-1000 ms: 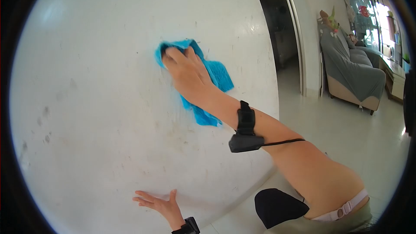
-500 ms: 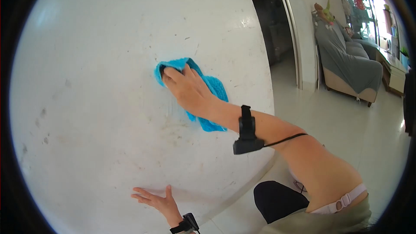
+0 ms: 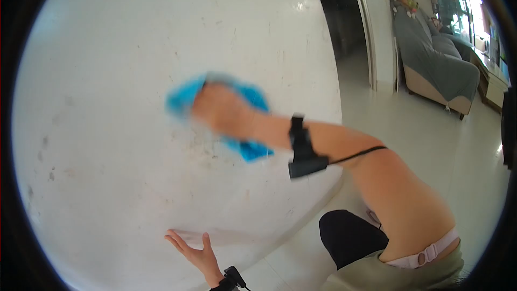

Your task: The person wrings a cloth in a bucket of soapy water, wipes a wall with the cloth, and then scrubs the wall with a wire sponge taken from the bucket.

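A blue cloth [image 3: 249,151] lies against a white wall [image 3: 118,75] marked with scuffs and dark smudges. My right hand [image 3: 223,109] presses on the cloth, its fingers bent into the fabric and blurred by motion. Low on the wall, my left hand [image 3: 195,252] has its fingers spread and thumb apart, with nothing in it; whether the palm touches the wall I cannot tell. Brownish stains [image 3: 207,153] show just below the cloth. Each wrist wears a black strap with a small device [image 3: 304,153].
A dark doorway [image 3: 342,27] opens right of the wall. Beyond it stand a grey-covered sofa [image 3: 431,56] and a low cabinet [image 3: 493,81] on a shiny tiled floor [image 3: 431,156]. My knee in black [image 3: 347,237] is close to the wall's base.
My right hand and the blue cloth have shifted left and slightly down across the wall. My left hand stays low on the wall, its fingers tilted a little more upward.
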The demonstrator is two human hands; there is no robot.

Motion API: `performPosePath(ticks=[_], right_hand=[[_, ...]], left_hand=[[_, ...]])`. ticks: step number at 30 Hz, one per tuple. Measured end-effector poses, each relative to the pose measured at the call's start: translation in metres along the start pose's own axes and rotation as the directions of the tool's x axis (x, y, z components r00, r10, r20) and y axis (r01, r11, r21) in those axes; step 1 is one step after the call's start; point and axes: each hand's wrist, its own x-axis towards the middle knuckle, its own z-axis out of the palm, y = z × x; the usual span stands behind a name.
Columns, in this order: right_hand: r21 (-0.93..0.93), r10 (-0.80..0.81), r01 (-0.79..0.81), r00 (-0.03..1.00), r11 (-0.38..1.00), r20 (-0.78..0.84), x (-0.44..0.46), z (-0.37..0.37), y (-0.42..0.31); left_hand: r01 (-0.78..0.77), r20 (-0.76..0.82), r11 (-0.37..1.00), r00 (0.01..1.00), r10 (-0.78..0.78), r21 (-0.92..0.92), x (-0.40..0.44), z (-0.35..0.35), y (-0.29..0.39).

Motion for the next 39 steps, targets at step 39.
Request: performPosePath(ticks=[39], right_hand=[[0.340, 0.150, -0.240, 0.951, 0.909, 0.272, -0.159, 0.036, -0.148]], left_hand=[[0.578, 0.239, 0.798, 0.810, -0.535, -0.172, -0.200, 0.051, -0.118]])
